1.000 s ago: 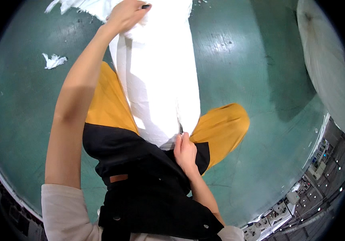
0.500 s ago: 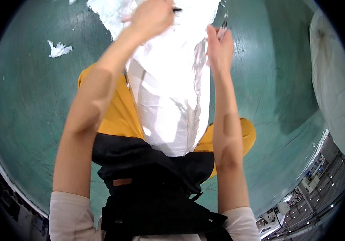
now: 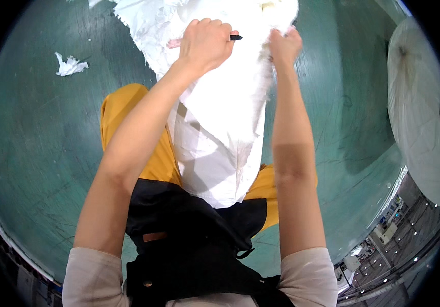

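A long white piece of fabric (image 3: 215,107) with a frayed, fluffy left edge stretches away from my lap. Over its upper part my left hand (image 3: 207,45) is closed in a fist, knuckles up. A short black end (image 3: 236,37) of something narrow sticks out on the fist's right side, and a pinkish bit (image 3: 174,43) shows on its left; the fist hides what lies between. My right hand (image 3: 285,47) has its fingers closed at the fabric's right edge, slightly blurred, and seems to pinch it there.
I sit with yellow-clad legs (image 3: 122,115) folded on either side of the fabric, on a green floor (image 3: 25,138). A torn white scrap (image 3: 70,65) lies to the left. A large pale bag (image 3: 417,107) stands at the far right. Equipment (image 3: 389,233) shows beyond the lower-right edge.
My left hand has moved down and to the right with the black-ended thing. My right hand has turned inward onto the fabric's edge; the dark tip seen at its fingers no longer shows. The fabric has shifted.
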Demonstrator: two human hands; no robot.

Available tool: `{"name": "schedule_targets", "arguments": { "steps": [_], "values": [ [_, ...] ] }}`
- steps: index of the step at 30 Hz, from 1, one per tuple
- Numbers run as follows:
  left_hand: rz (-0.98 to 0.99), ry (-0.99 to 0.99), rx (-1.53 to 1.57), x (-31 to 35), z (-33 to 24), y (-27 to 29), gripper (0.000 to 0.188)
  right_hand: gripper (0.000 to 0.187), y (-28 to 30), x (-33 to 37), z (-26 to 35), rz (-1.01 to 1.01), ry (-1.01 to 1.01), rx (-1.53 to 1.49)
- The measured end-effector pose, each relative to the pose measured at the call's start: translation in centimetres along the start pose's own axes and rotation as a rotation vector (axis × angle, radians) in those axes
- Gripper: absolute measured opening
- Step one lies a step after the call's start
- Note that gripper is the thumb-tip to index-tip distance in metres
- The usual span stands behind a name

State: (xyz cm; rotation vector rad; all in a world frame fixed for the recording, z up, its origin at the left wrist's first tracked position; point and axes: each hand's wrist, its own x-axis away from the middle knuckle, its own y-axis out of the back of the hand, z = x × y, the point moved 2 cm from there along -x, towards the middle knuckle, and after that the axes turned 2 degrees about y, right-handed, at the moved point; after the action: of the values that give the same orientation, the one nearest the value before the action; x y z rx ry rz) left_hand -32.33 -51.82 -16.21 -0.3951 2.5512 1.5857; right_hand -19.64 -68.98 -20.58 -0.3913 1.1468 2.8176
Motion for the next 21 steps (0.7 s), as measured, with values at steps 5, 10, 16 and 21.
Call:
{"name": "schedule_targets", "arguments": {
  "steps": [5,10,16,21],
  "values": [
    [-0.126,-0.023,0.06,0.7,0.4,-0.3,0.014,0.029,4.5,-3.3,-6.8,0.153,-0.153,0.513],
    [-0.224,-0.082,0.075,0.3,0.0,-0.4,0.008,0.038,4.8,-4.8,-9.0,0.103,-0.358,0.361],
    [-0.245,-0.096,0.086,1.0,0.6,-0.5,0.006,0.025,7.0,3.4,0.6,0.061,-0.141,-0.288],
    [-0.349,-0.144,0.091,1.2,0.8,-0.7,0.008,0.034,3.6,8.9,6.8,0.446,0.122,0.158]
  ]
}}
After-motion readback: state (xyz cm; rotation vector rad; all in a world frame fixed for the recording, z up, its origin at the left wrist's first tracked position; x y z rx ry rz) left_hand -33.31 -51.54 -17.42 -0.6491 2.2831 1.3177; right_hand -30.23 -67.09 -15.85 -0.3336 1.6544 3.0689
